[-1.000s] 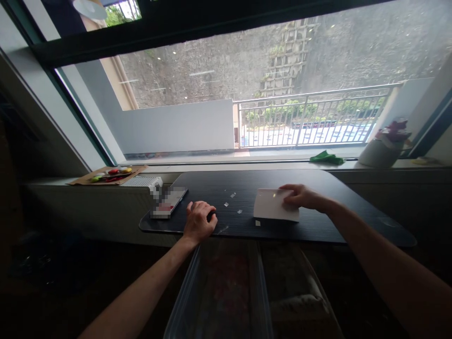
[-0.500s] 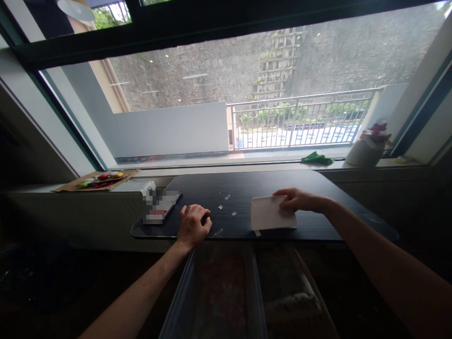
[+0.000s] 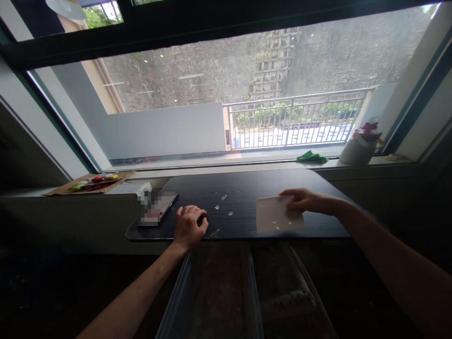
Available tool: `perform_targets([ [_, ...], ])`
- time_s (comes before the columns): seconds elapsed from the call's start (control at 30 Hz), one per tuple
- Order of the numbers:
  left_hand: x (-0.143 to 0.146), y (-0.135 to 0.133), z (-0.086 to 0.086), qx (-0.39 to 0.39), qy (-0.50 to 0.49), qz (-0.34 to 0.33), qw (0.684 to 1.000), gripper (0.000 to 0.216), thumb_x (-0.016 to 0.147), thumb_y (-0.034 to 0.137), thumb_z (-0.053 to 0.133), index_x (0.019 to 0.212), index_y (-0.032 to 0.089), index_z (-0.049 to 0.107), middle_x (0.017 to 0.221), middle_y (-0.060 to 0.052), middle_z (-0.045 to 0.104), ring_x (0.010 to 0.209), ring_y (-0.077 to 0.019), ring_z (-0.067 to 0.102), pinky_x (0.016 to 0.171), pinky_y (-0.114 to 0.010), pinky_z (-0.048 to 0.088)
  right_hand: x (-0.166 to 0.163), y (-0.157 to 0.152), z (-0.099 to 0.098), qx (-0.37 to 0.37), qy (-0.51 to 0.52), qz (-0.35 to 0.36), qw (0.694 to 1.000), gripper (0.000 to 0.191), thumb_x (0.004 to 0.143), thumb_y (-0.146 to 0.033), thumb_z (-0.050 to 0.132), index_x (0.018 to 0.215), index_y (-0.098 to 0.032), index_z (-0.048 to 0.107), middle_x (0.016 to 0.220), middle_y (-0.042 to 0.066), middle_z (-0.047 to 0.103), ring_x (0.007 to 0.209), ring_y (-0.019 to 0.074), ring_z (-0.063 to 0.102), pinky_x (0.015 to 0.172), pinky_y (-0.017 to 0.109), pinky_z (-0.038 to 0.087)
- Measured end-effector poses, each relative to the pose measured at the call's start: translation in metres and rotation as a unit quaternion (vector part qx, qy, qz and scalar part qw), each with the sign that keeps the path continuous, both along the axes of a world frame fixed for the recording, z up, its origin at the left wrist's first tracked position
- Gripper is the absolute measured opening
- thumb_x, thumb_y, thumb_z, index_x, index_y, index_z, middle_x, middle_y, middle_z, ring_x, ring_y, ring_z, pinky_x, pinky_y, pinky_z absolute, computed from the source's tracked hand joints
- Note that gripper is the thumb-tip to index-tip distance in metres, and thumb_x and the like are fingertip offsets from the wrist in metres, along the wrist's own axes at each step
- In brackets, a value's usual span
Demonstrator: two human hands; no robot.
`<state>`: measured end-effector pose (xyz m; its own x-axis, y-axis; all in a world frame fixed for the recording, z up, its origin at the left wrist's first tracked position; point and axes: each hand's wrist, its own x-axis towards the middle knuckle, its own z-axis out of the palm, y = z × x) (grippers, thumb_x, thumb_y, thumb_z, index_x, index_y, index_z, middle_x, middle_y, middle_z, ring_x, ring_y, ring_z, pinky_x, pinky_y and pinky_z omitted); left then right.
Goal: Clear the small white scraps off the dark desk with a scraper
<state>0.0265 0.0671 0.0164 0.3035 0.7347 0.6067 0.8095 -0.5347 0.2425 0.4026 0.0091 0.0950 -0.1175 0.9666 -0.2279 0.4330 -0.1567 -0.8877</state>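
My right hand (image 3: 300, 202) pinches the upper right edge of a thin, pale rectangular sheet (image 3: 273, 214) between thumb and fingers. The sheet is over the right half of the dark table (image 3: 243, 188), and a few small bright spots show on it. On the table's left part rests my left hand (image 3: 190, 226), its fingers curled. A dark patch shows between thumb and forefinger; whether it is an object or a gap is unclear. Several small clear scraps (image 3: 223, 197) lie between the hands.
A flat item (image 3: 162, 207), partly blurred out, lies left of my left hand. On the sill are a green cloth (image 3: 311, 157), a pale pot (image 3: 358, 149) and brown paper (image 3: 56, 189) with colourful items. A clear plastic bin (image 3: 252, 282) stands below the table's front edge.
My right hand has moved the sheet a little to the right, and its surface now looks dimmer, with bright spots. A small scrap at its lower edge no longer shows there. The view shifted slightly.
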Motion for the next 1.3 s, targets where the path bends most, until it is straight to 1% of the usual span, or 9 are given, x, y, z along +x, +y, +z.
perform_targets([
  [0.23, 0.001, -0.001, 0.002, -0.007, -0.004, -0.002, 1.000, 0.015, 0.078, 0.021, 0.054, 0.084, 0.024, 0.067, 0.092, -0.006, 0.071, 0.105, -0.0288, 0.059, 0.109, -0.057, 0.028, 0.002, -0.004, 0.000, 0.032, -0.026, -0.027, 0.999, 0.057, 0.056, -0.025, 0.078, 0.112, -0.016, 0.069, 0.070, 0.001, 0.071, 0.066, 0.0184, 0.066, 0.058, 0.027, 0.052],
  [0.37, 0.002, -0.003, 0.002, -0.011, -0.002, 0.002, 1.000, 0.015, 0.078, 0.019, 0.055, 0.084, 0.025, 0.067, 0.092, -0.005, 0.071, 0.104, -0.0283, 0.059, 0.108, -0.056, 0.029, -0.007, 0.000, 0.000, 0.081, -0.054, -0.068, 0.993, 0.054, 0.065, -0.022, 0.072, 0.118, -0.014, 0.066, 0.062, -0.001, 0.066, 0.059, 0.0173, 0.064, 0.055, 0.027, 0.051],
  [0.47, 0.004, -0.004, 0.002, -0.013, 0.001, 0.010, 1.000, 0.015, 0.077, 0.017, 0.056, 0.084, 0.025, 0.067, 0.092, -0.005, 0.071, 0.105, -0.0277, 0.059, 0.109, -0.057, 0.029, -0.024, 0.004, 0.001, 0.120, -0.074, -0.106, 0.984, 0.054, 0.072, -0.018, 0.066, 0.126, -0.012, 0.061, 0.059, -0.002, 0.062, 0.059, 0.0167, 0.062, 0.058, 0.028, 0.052],
  [0.57, 0.005, -0.005, 0.002, -0.015, 0.001, 0.015, 1.000, 0.015, 0.077, 0.017, 0.056, 0.085, 0.023, 0.067, 0.092, -0.005, 0.070, 0.105, -0.0274, 0.059, 0.110, -0.057, 0.028, -0.047, 0.010, 0.001, 0.140, -0.081, -0.124, 0.979, 0.051, 0.078, -0.016, 0.061, 0.128, -0.013, 0.059, 0.068, 0.000, 0.065, 0.065, 0.0168, 0.064, 0.065, 0.028, 0.055],
  [0.77, 0.007, -0.007, 0.003, -0.021, -0.007, 0.015, 1.000, 0.016, 0.078, 0.015, 0.057, 0.086, 0.023, 0.068, 0.093, -0.005, 0.069, 0.108, -0.0271, 0.058, 0.112, -0.057, 0.026, -0.083, 0.026, -0.007, 0.139, -0.105, -0.142, 0.974, 0.047, 0.075, -0.009, 0.059, 0.121, -0.011, 0.063, 0.078, 0.005, 0.069, 0.068, 0.0189, 0.065, 0.062, 0.029, 0.054],
  [0.9, 0.007, -0.008, 0.004, -0.026, -0.012, 0.011, 1.000, 0.016, 0.078, 0.015, 0.056, 0.085, 0.024, 0.068, 0.092, -0.004, 0.069, 0.107, -0.0266, 0.058, 0.112, -0.057, 0.026, -0.094, 0.033, -0.012, 0.134, -0.096, -0.115, 0.980, 0.044, 0.074, -0.007, 0.060, 0.118, -0.011, 0.065, 0.076, 0.005, 0.070, 0.066, 0.0181, 0.065, 0.059, 0.027, 0.055],
  [1.07, 0.007, -0.008, 0.004, -0.028, -0.016, 0.012, 0.999, 0.016, 0.078, 0.016, 0.056, 0.085, 0.024, 0.068, 0.092, -0.005, 0.069, 0.108, -0.0274, 0.058, 0.112, -0.058, 0.025, -0.102, 0.043, -0.012, 0.163, -0.094, -0.107, 0.976, 0.050, 0.079, -0.011, 0.057, 0.129, -0.013, 0.058, 0.085, 0.007, 0.071, 0.066, 0.0172, 0.066, 0.058, 0.026, 0.055],
  [1.17, 0.007, -0.007, 0.003, -0.028, -0.015, 0.011, 0.999, 0.016, 0.078, 0.016, 0.056, 0.085, 0.024, 0.068, 0.092, -0.004, 0.069, 0.108, -0.0277, 0.058, 0.112, -0.058, 0.025, -0.110, 0.051, -0.013, 0.181, -0.091, -0.084, 0.976, 0.049, 0.083, -0.013, 0.054, 0.132, -0.016, 0.056, 0.084, 0.006, 0.071, 0.066, 0.0164, 0.067, 0.059, 0.026, 0.055],
  [1.3, 0.006, -0.007, 0.003, -0.025, -0.012, 0.009, 1.000, 0.016, 0.078, 0.016, 0.056, 0.086, 0.024, 0.068, 0.092, -0.005, 0.069, 0.108, -0.0278, 0.058, 0.112, -0.058, 0.025, -0.122, 0.057, -0.014, 0.196, -0.095, -0.047, 0.975, 0.045, 0.081, -0.013, 0.055, 0.125, -0.019, 0.060, 0.077, 0.003, 0.070, 0.066, 0.0162, 0.066, 0.059, 0.024, 0.054],
])
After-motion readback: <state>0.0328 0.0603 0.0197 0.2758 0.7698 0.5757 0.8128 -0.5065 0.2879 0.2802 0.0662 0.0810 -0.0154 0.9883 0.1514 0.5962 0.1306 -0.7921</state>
